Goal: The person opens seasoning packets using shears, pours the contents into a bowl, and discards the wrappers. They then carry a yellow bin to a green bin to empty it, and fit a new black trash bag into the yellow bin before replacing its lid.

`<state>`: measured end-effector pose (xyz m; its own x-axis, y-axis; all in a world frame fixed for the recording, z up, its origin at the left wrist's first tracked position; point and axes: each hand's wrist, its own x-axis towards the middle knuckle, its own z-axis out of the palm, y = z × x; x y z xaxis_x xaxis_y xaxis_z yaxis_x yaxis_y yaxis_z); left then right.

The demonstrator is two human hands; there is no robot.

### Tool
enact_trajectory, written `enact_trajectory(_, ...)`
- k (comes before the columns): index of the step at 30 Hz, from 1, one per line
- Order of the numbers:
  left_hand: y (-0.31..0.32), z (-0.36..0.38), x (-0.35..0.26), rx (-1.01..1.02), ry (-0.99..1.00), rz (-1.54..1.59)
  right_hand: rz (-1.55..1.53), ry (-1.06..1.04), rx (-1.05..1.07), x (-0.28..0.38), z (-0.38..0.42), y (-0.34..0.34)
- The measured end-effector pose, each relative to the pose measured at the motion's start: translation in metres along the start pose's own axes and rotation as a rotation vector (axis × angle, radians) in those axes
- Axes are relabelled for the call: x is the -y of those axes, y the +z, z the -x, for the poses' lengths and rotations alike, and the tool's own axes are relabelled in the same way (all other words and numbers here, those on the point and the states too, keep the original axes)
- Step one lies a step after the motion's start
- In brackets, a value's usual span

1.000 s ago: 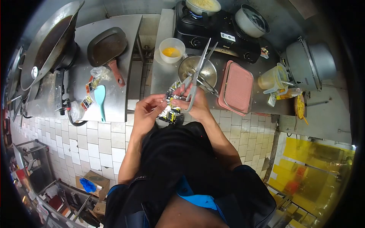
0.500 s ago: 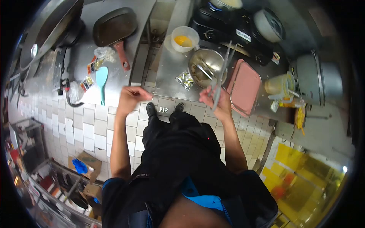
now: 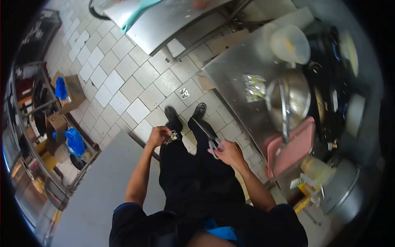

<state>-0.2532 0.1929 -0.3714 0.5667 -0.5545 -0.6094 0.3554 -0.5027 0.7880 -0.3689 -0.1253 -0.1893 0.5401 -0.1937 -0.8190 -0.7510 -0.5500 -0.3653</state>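
Note:
Grey scissors are in my right hand, with fingers wrapped round the handles and blades pointing up and left over my legs. My left hand pinches a small shiny packet with green marks, hanging by my left shin. Another silvery packet piece lies on the tiled floor ahead of my shoes. On the steel counter at right, green and silver packets lie beside a metal bowl with a utensil in it.
A plastic tub, a pink tray and a yellowish jug stand on the right counter. A turquoise spatula lies on the upper table. Shelving with boxes is at left; a pale flat surface is at lower left.
The view has turned, and the counter now lies at right. My left hand now holds a packet. The scissors in my right hand have swung lower, away from above the bowl.

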Motion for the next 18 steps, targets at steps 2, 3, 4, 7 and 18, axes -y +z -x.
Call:
enact_trajectory(2, 0.018, -0.051, 0.08, 0.191, 0.09, -0.386, 0.093, 0.044, -0.085, -0.04, -0.024, 0.027)
enact_trajectory(3, 0.034, -0.082, 0.131, 0.238, 0.197, -0.522, 0.17, 0.046, -0.135, -0.064, -0.037, 0.041)
enact_trajectory(4, 0.048, -0.12, 0.173, 0.265, 0.305, -0.658, 0.222, 0.075, -0.139, -0.077, -0.045, 0.045)
enact_trajectory(7, 0.089, -0.25, 0.264, 0.13, 0.326, -0.831, 0.019, 0.104, -0.277, -0.15, -0.076, 0.084)
enact_trajectory(18, 0.123, -0.438, 0.4, -0.354, 0.53, -0.689, -0.455, 0.175, -0.666, -0.23, -0.127, 0.194)
